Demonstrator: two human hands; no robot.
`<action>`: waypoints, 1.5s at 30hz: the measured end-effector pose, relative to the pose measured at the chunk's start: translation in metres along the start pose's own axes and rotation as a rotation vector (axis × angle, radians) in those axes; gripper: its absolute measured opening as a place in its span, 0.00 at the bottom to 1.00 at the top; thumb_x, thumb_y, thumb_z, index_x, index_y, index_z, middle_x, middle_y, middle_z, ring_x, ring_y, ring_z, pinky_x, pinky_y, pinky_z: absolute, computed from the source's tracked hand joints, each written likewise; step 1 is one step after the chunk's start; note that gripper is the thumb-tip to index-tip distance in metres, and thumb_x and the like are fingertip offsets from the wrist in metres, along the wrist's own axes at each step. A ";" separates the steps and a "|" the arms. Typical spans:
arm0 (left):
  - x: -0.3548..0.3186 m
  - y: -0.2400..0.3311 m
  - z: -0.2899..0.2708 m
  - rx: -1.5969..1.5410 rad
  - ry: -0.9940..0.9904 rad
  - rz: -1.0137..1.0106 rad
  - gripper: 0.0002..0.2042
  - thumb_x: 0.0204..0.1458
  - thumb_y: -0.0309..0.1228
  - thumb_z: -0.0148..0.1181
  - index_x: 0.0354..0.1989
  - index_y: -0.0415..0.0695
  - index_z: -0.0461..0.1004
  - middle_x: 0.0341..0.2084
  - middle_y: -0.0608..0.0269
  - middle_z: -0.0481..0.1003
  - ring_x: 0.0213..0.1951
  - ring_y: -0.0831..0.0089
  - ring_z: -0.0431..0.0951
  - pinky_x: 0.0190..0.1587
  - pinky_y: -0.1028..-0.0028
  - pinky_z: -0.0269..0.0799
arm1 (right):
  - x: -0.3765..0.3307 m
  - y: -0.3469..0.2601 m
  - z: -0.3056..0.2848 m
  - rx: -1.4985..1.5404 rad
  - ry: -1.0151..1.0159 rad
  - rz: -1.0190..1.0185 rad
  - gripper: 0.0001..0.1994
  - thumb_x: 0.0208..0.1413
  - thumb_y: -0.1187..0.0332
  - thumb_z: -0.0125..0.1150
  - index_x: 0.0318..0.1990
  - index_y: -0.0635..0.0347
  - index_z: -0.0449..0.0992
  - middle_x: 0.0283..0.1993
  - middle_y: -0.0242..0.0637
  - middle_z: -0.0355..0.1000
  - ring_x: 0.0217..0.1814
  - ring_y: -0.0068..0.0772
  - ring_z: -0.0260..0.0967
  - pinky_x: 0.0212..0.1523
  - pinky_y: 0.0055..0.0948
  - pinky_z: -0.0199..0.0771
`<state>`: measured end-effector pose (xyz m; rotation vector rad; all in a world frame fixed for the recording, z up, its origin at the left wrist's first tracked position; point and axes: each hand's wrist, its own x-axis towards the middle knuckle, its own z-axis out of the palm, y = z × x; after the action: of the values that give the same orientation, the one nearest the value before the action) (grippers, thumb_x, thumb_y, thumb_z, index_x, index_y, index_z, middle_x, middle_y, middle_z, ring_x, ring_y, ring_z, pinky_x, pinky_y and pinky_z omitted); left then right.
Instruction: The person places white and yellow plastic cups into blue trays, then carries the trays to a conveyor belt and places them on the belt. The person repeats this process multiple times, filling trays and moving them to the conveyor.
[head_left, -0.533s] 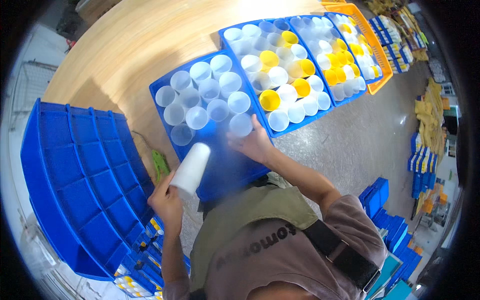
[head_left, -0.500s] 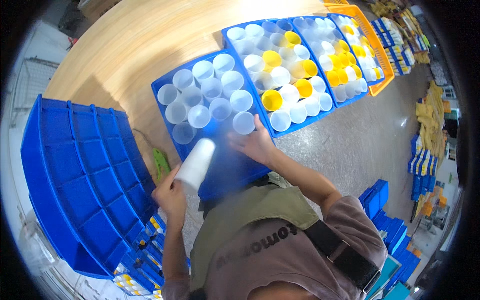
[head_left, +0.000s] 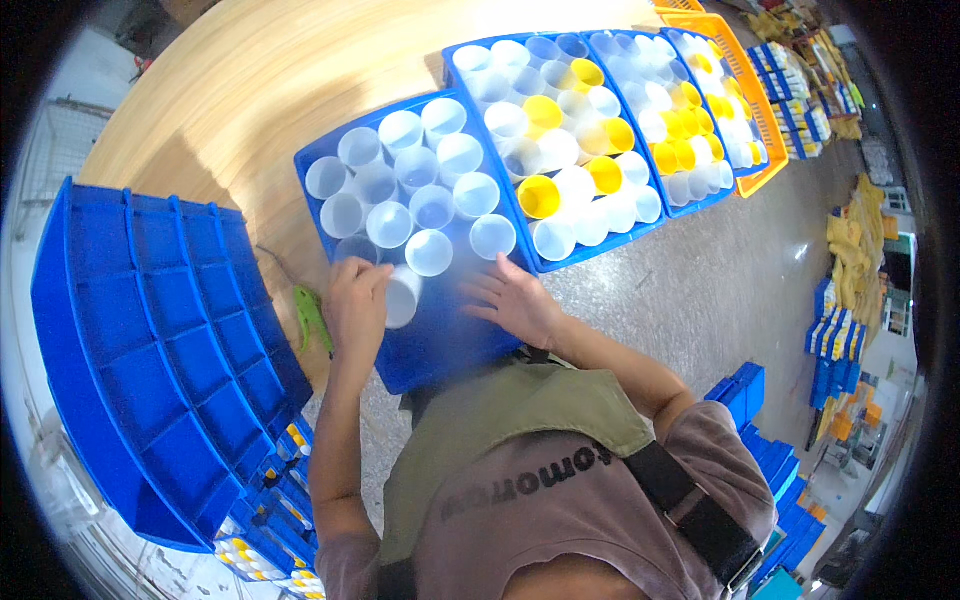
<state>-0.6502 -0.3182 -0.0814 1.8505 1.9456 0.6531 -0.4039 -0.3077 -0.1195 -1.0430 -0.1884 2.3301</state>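
Note:
My left hand (head_left: 355, 305) grips a white plastic cup (head_left: 402, 296), tilted on its side just over the near rows of a blue compartment tray (head_left: 445, 345). The tray holds several upright white cups (head_left: 410, 190) in its far rows; its near part is bare. My right hand (head_left: 515, 300) rests on the tray's near right part with fingers spread, beside the nearest cup (head_left: 492, 236).
Two more blue trays (head_left: 640, 225) of white and yellow cups and an orange tray (head_left: 765, 175) lie to the right on the wooden table (head_left: 230, 90). An empty blue divided tray stack (head_left: 150, 340) stands at left. A green tool (head_left: 312, 312) lies by the table edge. Blue bins sit on the floor (head_left: 745, 385).
My left hand has brought the white cup up and right, from beside the tray down onto its near rows. My right hand stays on the tray.

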 end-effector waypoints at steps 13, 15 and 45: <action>0.060 0.156 0.066 -0.160 0.114 0.166 0.10 0.50 0.24 0.61 0.42 0.40 0.79 0.35 0.55 0.75 0.41 0.57 0.72 0.47 0.62 0.67 | -0.115 -0.156 -0.056 -0.452 -0.409 -0.162 0.25 0.67 0.62 0.49 0.67 0.63 0.56 0.61 0.46 0.67 0.59 0.36 0.68 0.57 0.34 0.69; 0.079 0.207 0.113 -0.202 0.064 0.300 0.10 0.49 0.24 0.62 0.41 0.40 0.79 0.35 0.56 0.75 0.41 0.57 0.72 0.47 0.63 0.67 | -0.139 -0.206 -0.097 -0.492 -0.242 -0.509 0.24 0.66 0.66 0.50 0.67 0.61 0.56 0.58 0.44 0.68 0.56 0.34 0.70 0.55 0.33 0.71; 0.215 0.498 0.435 0.365 -0.405 0.364 0.34 0.56 0.56 0.49 0.63 0.42 0.64 0.63 0.43 0.61 0.66 0.32 0.50 0.64 0.36 0.45 | 0.030 -0.730 -0.959 -1.440 1.337 0.220 0.25 0.56 0.68 0.50 0.62 0.59 0.62 0.65 0.48 0.60 0.69 0.50 0.54 0.66 0.49 0.58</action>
<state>-0.0087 -0.0581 -0.1461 2.3660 1.5497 -0.0034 0.5970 0.2149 -0.5423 -3.0278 -1.2652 0.8281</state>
